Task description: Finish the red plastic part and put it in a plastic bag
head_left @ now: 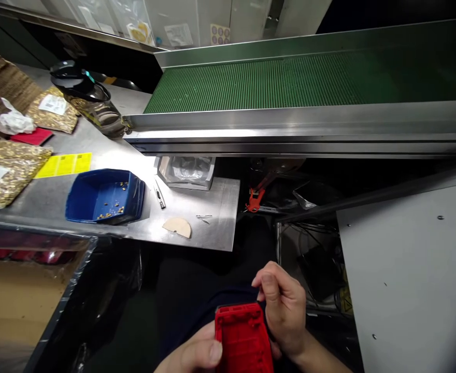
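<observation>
A red plastic housing [243,336], open-topped with ribbed inner walls, is low in the view over my lap. My left hand [197,352] grips it from the left, thumb on its near left rim. My right hand [284,308] is at its upper right edge, with thumb and fingers curled together. Whatever those fingers pinch, if anything, is hidden. On the metal table ahead lie a half-round tan piece [178,227], a cutter knife [159,196] and some thin metal pieces [203,217].
A blue bin [96,194] holds a few small brass-coloured parts. Bags of such parts [8,171] lie at left. A grey bin [187,173] stands under the green conveyor [251,83]. A lined box [22,295] is lower left, a grey panel [414,274] right.
</observation>
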A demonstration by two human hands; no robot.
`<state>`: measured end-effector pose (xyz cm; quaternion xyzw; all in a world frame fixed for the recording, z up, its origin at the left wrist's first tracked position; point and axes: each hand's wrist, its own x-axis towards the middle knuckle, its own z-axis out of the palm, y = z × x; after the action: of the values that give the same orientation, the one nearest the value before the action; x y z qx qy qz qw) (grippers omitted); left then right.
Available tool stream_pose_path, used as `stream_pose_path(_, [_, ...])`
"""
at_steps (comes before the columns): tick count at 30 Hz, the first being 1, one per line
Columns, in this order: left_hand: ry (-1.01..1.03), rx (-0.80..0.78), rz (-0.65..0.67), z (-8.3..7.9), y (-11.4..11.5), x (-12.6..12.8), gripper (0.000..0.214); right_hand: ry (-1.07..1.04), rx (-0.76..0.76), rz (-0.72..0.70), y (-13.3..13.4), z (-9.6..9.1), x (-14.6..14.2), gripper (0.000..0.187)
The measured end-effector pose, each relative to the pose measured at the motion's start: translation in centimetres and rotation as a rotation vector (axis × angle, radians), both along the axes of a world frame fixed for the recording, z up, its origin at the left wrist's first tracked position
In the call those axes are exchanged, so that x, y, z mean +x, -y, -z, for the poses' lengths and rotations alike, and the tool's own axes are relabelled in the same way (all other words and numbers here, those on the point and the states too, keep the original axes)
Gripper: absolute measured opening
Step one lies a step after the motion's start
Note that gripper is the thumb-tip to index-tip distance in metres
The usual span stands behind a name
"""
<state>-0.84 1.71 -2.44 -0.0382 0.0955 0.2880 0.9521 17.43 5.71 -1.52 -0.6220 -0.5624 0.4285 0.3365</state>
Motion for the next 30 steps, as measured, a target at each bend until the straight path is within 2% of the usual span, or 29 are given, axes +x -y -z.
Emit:
stream_pose_path(4, [-0.034, 0.024, -0.044, 0.7, 0.7, -0.4, 0.070, -0.125, 0.027, -0.236, 0.0, -0.5, 1.2, 0.025])
stream_pose_path(5, [-0.050, 0.034, -0.051, 0.9, 1.0, -0.6, 0.070, -0.122, 0.055, -0.235, 0.0, -0.3, 1.6, 0.026])
stream_pose_path(7, [-0.080, 0.053, -0.080, 0.9, 1.5, -0.9, 0.083, -0.072, 0.075, -0.076, -0.6, 0.9, 2.3, 0.032])
stream_pose_path(9, [-0.104, 0.058, -0.138, 0.8, 1.9, -1.2, 0.101, 0.011, -0.021, 0.061, -2.2, 3.4, 2.3, 0.036])
stream_pose_path(10, [-0.109, 0.045, -0.175, 0.8, 2.1, -1.4, 0.105, 0.073, -0.081, 0.039, -3.4, 5.1, 1.9, 0.034])
stream_pose_path(11, [-0.112, 0.017, -0.205, 0.7, 2.3, -1.5, 0.102, 0.155, -0.129, -0.076, -4.9, 6.8, 1.1, 0.029])
stream_pose_path(13, [-0.125, -0.042, -0.237, 0.7, 2.7, -1.8, 0.086, 0.300, -0.123, -0.293, -7.9, 10.6, -1.2, 0.021])
stream_pose_path(15, [-0.183, -0.048, -0.250, 0.8, 3.1, -2.1, 0.079, 0.360, -0.092, -0.437, -10.6, 14.1, -4.0, 0.030])
stream_pose_path(17, [-0.252, -0.002, -0.246, 0.9, 3.5, -2.4, 0.086, 0.402, -0.078, -0.542, -12.3, 16.9, -6.2, 0.038])
stream_pose_path(20, [-0.268, -0.008, -0.253, 0.7, 4.2, -2.5, 0.093, 0.411, -0.100, -0.584, -12.9, 19.1, -7.4, 0.019])
stream_pose_path(22, [-0.282, -0.067, -0.271, 0.5, 4.9, -2.5, 0.095, 0.345, -0.162, -0.539, -12.2, 18.7, -6.6, 0.013])
stream_pose_path(24, [-0.339, -0.130, -0.278, 0.4, 5.5, -2.5, 0.100, 0.216, -0.272, -0.480, -11.1, 16.4, -5.0, 0.020])
stream_pose_path(25, [-0.380, -0.156, -0.273, 0.4, 5.8, -2.5, 0.104, 0.130, -0.331, -0.463, -10.5, 14.4, -4.0, 0.024])
stream_pose_path(27, [-0.469, -0.181, -0.226, 0.3, 6.0, -2.6, 0.118, -0.030, -0.395, -0.450, -9.1, 9.3, -2.3, 0.031])
stream_pose_path(29, [-0.542, -0.128, -0.169, 0.3, 5.8, -2.8, 0.126, -0.112, -0.437, -0.500, -7.5, 3.6, -1.2, 0.027])
stream_pose_path(30, [-0.559, -0.079, -0.150, 0.2, 5.5, -2.9, 0.127, -0.101, -0.453, -0.569, -6.7, 1.1, -0.9, 0.023])
